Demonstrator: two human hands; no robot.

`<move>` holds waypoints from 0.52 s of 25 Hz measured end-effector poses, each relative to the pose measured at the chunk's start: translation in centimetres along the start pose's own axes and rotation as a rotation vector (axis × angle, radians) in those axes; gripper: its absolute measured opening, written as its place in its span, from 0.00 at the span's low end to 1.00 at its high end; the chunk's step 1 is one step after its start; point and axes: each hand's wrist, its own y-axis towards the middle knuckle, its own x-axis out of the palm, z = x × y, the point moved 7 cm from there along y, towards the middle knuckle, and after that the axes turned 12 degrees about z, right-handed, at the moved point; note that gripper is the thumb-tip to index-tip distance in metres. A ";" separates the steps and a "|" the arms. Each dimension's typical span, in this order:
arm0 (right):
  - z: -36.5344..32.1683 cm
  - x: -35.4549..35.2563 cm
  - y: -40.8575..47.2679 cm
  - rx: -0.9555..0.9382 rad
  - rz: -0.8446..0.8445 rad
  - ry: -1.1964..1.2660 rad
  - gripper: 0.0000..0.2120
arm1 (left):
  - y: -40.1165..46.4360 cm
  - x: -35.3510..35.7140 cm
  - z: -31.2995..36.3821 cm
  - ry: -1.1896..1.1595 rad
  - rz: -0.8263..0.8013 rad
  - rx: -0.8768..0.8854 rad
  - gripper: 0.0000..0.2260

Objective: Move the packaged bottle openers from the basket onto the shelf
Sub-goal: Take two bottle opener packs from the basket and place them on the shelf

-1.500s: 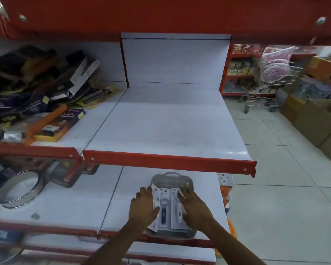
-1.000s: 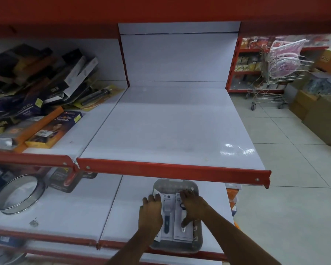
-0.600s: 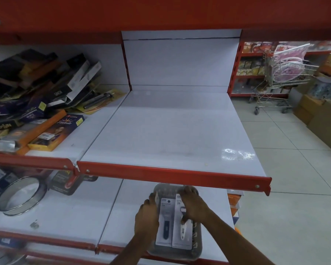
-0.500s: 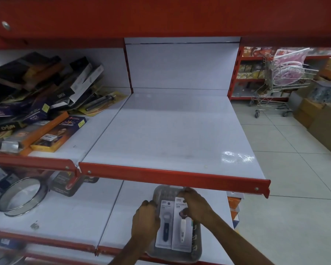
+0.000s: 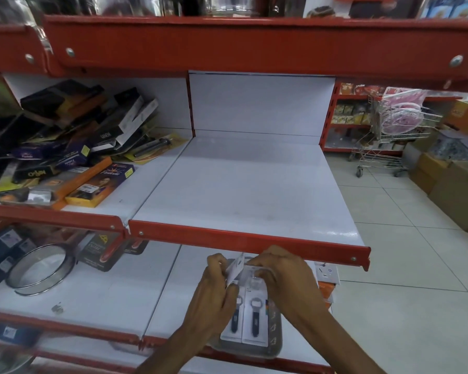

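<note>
Red shelf lip (image 5: 249, 240) overhangs both hands above the basket (image 5: 274, 336).

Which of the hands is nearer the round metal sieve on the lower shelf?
Left. The left hand grips packaged bottle openers over the basket, with the sieve off to its left; the right hand is farther, on the packs' other side.

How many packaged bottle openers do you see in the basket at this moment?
2 show their faces: one packaged bottle opener by the left hand, another beside it to the right, both in the grey basket. The hands grip their tops; more packs may be hidden.
</note>
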 end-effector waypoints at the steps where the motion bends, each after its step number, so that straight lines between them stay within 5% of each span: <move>1: -1.0 -1.8 0.2 -0.017 0.026 0.010 0.12 | -0.5 -0.9 0.4 0.007 0.009 0.008 0.14; 4: -2.4 -6.5 1.1 0.041 0.092 0.131 0.10 | -0.8 -4.1 2.9 -0.024 0.075 0.054 0.24; 9: -3.8 -12.6 6.1 0.140 0.260 0.371 0.09 | 4.9 -10.3 9.0 -0.390 0.236 0.038 0.13; 13: -2.0 -12.2 14.1 0.167 0.288 0.440 0.08 | 13.6 -10.7 8.6 -0.373 0.260 -0.161 0.13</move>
